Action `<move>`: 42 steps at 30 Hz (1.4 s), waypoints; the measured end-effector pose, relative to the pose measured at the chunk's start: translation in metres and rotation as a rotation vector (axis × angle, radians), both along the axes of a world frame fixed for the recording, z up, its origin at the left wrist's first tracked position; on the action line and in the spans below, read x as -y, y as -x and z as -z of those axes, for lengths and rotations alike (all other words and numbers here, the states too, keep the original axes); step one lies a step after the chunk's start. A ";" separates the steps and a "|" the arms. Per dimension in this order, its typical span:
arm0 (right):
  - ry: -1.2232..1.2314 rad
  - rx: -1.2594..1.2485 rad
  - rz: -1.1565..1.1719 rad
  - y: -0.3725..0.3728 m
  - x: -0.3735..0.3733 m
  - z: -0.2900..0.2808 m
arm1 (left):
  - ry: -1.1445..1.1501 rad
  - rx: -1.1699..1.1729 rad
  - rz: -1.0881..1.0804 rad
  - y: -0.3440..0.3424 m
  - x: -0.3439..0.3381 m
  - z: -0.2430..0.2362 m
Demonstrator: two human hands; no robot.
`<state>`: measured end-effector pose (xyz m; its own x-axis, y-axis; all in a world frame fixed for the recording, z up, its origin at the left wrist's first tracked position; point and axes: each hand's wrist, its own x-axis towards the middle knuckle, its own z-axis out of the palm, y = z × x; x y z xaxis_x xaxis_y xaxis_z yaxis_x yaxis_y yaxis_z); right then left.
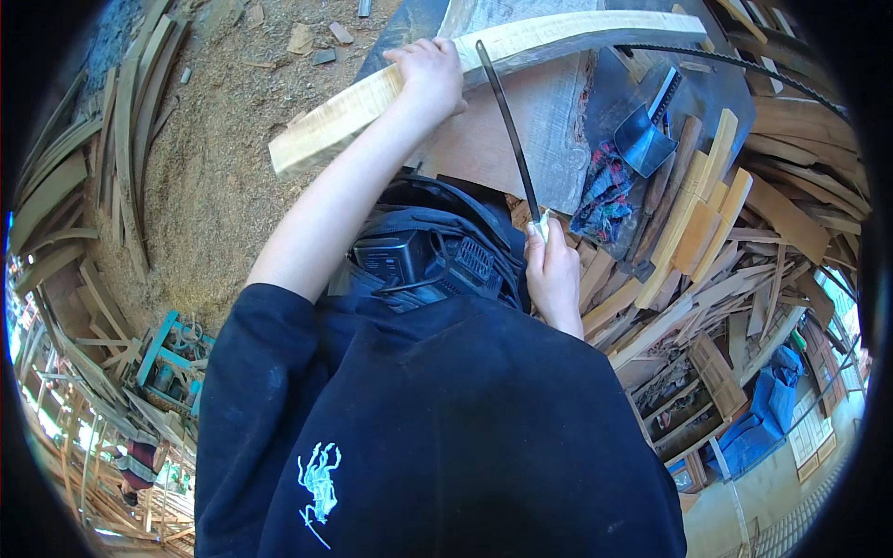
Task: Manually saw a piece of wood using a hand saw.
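Sawing looks barely begun: left hand clamps the curved plank, right hand grips the saw, no cut visible.

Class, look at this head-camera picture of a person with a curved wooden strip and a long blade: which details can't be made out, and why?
- Head view: the long blade's handle, wrapped by the right hand.
- The curved wooden strip under the left hand, covered by its fingers.
- The blade's edge: too thin to tell teeth.

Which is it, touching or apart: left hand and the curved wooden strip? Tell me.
Touching. The head view shows the left hand resting on the curved wooden strip, fingers over its edge.
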<state>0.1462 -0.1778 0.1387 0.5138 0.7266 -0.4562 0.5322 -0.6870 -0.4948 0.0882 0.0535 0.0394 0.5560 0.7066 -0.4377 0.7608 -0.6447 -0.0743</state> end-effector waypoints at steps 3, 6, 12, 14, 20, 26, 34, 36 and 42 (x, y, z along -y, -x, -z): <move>-0.020 -0.049 0.098 -0.003 -0.006 -0.015 | 0.203 0.083 -0.029 0.012 -0.007 0.004; -0.049 -0.060 0.171 -0.009 0.003 -0.010 | 0.400 0.196 -0.090 0.026 -0.024 0.008; -0.033 -0.090 0.153 -0.013 0.000 -0.011 | 0.350 0.378 -0.163 0.035 -0.011 0.001; -0.057 -0.084 0.161 -0.013 0.002 -0.010 | 0.192 0.473 -0.139 0.040 0.004 -0.003; -0.105 -0.052 0.168 -0.012 0.002 -0.006 | -0.105 0.737 -0.036 0.041 0.027 0.001; -0.114 -0.067 0.198 -0.014 0.006 -0.004 | -0.059 0.817 -0.072 0.044 0.028 -0.013; -0.076 -0.059 0.203 -0.012 0.009 0.001 | -0.193 0.885 0.120 0.054 0.021 0.015; -0.092 -0.046 0.182 -0.012 0.011 0.002 | -0.218 0.913 0.132 0.053 0.022 0.015; -0.163 -0.006 0.198 -0.015 0.019 0.003 | 0.199 0.877 -0.074 0.051 -0.002 -0.006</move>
<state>0.1611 -0.1969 0.1362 0.6510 0.6765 -0.3443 0.3922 -0.6882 -0.6104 0.0370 0.0558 0.0459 0.7037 0.7105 0.0043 0.5318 -0.5307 0.6599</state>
